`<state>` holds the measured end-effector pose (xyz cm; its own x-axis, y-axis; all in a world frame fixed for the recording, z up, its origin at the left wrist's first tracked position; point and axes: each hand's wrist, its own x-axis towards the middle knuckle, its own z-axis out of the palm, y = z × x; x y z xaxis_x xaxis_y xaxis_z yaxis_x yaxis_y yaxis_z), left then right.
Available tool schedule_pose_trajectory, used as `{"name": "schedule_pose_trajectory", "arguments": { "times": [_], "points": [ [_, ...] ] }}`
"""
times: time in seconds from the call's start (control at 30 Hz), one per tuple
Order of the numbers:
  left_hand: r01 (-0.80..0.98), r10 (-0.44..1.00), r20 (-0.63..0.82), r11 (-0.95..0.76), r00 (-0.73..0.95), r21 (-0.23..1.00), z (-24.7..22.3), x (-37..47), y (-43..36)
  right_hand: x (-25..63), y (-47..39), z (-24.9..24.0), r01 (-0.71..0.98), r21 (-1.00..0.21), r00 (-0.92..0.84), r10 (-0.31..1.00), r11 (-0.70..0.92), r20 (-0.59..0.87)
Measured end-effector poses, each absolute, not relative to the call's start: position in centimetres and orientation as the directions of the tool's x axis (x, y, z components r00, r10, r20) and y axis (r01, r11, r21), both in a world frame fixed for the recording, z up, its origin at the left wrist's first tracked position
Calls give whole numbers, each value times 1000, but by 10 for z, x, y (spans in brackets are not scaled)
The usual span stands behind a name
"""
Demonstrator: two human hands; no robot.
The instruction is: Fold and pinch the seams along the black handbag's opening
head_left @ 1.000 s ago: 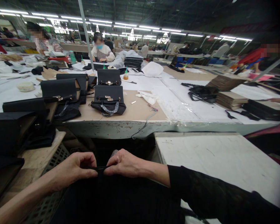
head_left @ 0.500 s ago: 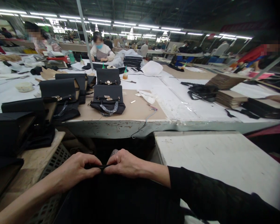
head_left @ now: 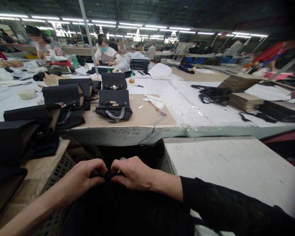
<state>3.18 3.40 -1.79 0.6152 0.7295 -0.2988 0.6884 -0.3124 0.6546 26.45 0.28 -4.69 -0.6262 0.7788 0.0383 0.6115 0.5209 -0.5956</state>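
Over my lap, my left hand (head_left: 87, 173) and my right hand (head_left: 132, 172) face each other, fingertips a small gap apart. Each hand has thumb and fingers closed on the top edge of a large black piece (head_left: 127, 209), which hangs below them. Its shape is lost in shadow, so I cannot tell whether it is a bag or loose material. Behind my right hand a bit of checked cloth (head_left: 123, 158) shows. On the table in front, a black handbag (head_left: 114, 103) stands with a gold clasp and a plastic-wrapped handle.
Several black bags (head_left: 61, 96) line the left, some on a wooden board (head_left: 45, 170) over a plastic crate (head_left: 61, 168). A bare white side table (head_left: 226, 164) is at right. Across the table sit a glue bottle (head_left: 131, 78), stacked boards (head_left: 244, 101) and a masked co-worker (head_left: 107, 54).
The fingers of both hands have lifted and bent a little over the black edge, the thumbs staying below. My view has shifted slightly. The bags on the table have not moved.
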Motion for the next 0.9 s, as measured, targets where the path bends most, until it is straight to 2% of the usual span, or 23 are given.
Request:
{"name": "schedule_pose_trajectory", "arguments": {
  "times": [0.13, 0.3, 0.63, 0.9],
  "points": [
    [694, 723, -303, -329, 621, 640, -21, 34, 37, 266, 3, -48, 578, -548, -679, 729, 605, 88],
    [708, 732, -297, -342, 613, 618, -23, 36, 39, 262, 4, -49, 619, -537, -657, 753, 573, 46],
    [693, 708, -314, -337, 633, 638, -26, 36, 39, 261, 7, -53, 561, -655, -646, 763, 507, 37],
    [528, 627, -234, -334, 743, 781, -20, 32, 38, 263, 6, -52, 529, -662, -670, 740, 530, 57]
  ]
}}
